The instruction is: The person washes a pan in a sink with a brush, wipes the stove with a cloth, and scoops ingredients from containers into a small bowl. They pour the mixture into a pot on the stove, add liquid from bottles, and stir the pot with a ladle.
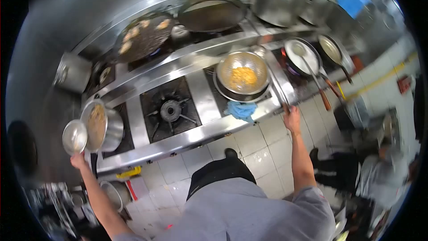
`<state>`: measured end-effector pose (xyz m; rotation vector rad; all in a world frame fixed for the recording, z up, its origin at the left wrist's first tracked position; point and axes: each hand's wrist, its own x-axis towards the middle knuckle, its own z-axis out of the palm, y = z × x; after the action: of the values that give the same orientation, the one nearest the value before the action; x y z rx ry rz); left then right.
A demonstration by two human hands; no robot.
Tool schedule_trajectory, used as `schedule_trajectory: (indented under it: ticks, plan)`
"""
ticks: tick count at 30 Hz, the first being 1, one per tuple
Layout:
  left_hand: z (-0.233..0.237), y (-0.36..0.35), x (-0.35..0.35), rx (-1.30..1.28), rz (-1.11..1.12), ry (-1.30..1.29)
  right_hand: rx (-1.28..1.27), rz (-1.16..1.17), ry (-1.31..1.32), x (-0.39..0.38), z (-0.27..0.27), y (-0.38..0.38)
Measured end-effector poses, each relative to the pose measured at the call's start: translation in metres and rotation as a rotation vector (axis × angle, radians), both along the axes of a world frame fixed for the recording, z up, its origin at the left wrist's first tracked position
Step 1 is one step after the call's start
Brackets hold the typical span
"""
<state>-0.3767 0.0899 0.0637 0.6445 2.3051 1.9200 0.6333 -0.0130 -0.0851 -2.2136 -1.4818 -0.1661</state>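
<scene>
- The perforated metal bowl (237, 60), with yellow food (243, 76) inside, sits on the stove (203, 102), ahead and to the left of the right hand (292, 120), which is the nearer one; the left hand (78, 159) is well apart from it.
- The right grip is closed around the near end of a long-handled utensil (277, 83). Its long axis runs forward and slightly left from the fist, passing just beside the bowl's right side; its far end reaches the metal head (258, 51) near the bowl's far right rim.
- The left grip is closed on the near edge of a small metal bowl (74, 137); whether it holds a rim or a short handle, I cannot tell.
- That small bowl is beside the large pot (114, 129), on the outer left side of its mouth; whether they touch is unclear.
- A blue cloth (242, 110) is at the stove's front edge, between the perforated bowl and the person.
</scene>
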Motion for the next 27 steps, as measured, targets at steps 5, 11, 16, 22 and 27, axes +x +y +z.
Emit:
schedule_trajectory:
  ticks: [5,11,16,22,27]
  plan:
    - [0.026,-0.023,0.075,0.028,0.026,0.138,-0.28,0.123,0.204,0.053,-0.039,0.044]
    - [0.067,-0.026,0.119,0.082,0.127,0.06,0.16,0.221,0.385,-0.003,0.065,-0.003]
    - [0.069,-0.029,0.088,0.014,0.056,-0.03,0.043,0.348,1.244,-0.164,0.165,0.009]
    - [0.077,-0.033,0.059,-0.051,-0.022,0.114,-0.444,0.717,1.373,-0.387,0.233,0.038]
    - [0.096,-0.045,0.04,-0.123,-0.108,0.273,-0.853,0.929,1.255,-0.516,0.24,0.057]
